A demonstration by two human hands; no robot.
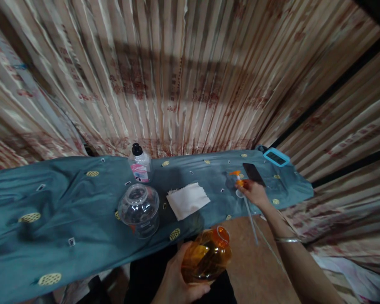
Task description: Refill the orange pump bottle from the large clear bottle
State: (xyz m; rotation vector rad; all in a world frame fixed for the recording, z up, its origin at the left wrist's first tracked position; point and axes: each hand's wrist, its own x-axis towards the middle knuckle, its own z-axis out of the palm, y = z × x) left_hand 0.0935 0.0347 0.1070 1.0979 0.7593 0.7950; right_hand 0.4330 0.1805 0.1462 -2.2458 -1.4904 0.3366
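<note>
With our left hand (173, 283) clenched around the orange bottle (207, 255), our right hand (256, 193) fingers grasping the pump (240, 182) at centre right should lift its tube straight and drip-free.

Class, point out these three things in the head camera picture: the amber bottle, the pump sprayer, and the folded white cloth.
amber bottle (205, 255), head view, on its amber body.
pump sprayer (239, 180), head view, on its orange head.
folded white cloth (187, 199), head view, on its middle.

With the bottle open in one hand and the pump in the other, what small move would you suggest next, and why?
Probably bring the pump in the right hand over so its tube tip meets the mouth of the orange bottle, since the left hand holds that bottle uncapped.
</note>
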